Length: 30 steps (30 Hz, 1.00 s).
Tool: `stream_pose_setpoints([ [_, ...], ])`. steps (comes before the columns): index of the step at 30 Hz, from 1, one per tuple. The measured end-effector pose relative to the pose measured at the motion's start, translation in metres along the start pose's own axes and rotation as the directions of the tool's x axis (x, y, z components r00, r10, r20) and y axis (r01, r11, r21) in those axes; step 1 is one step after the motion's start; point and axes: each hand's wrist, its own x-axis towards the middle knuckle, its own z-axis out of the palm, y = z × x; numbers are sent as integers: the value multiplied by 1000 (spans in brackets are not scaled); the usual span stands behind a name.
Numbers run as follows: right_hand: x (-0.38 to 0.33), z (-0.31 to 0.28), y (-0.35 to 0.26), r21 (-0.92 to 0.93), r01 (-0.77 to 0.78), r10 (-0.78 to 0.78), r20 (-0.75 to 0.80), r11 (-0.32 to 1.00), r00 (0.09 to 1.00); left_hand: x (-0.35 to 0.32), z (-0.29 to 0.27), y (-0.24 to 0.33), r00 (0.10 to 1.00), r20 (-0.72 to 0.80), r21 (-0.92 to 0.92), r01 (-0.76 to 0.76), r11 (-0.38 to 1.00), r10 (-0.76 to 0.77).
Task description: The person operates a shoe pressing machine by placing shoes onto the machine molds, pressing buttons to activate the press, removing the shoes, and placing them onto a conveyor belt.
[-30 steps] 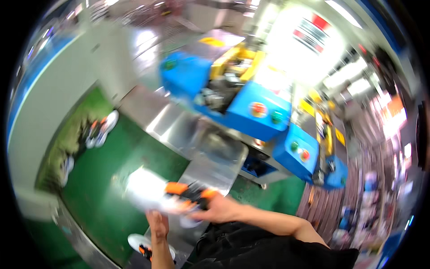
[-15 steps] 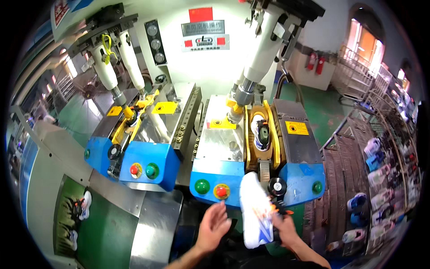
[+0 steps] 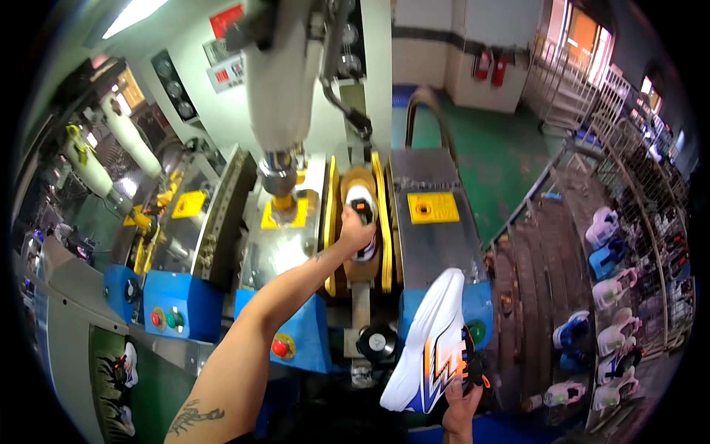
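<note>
My left arm stretches across the front of a shoe press [image 3: 277, 248]. My left hand [image 3: 357, 231] is closed around the collar of a white sneaker [image 3: 362, 193] with a dark opening, which sits between two yellow-edged pads [image 3: 384, 237]; some fingers are hidden behind it. Low on the right, my right hand [image 3: 461, 411] grips a second white sneaker [image 3: 430, 342] by its black, orange-tipped laces. That sneaker has a thick white sole, orange and blue zigzag patterns, and is tilted on its side with the toe up.
A thick white press cylinder [image 3: 279, 89] hangs left of my hand. Blue housings carry a red button [image 3: 280, 348] and a green button [image 3: 475, 330]. A black round knob [image 3: 377, 342] stands below the pads. At right is a rack of sneakers [image 3: 617, 333]; more shoes lie lower left.
My left hand has moved up and forward from beside the red button onto the sneaker in the press. My right hand keeps the other sneaker, and the view has shifted right.
</note>
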Motion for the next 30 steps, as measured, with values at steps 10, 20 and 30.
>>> stream_pose_setpoints([
  [10, 107, 154, -43, -14, -389, 379, 261, 921, 888, -231, -221, 19, 964, 259, -785, 251, 566, -68],
  [20, 248, 294, 89, -794, 502, -352, 387, 343, 852, -528, -231, -110, 543, -2, -934, 298, 195, -840],
  [30, 261, 296, 67, -755, 506, -312, 403, 417, 860, -546, -235, -109, 342, 144, -987, 123, -108, -929],
])
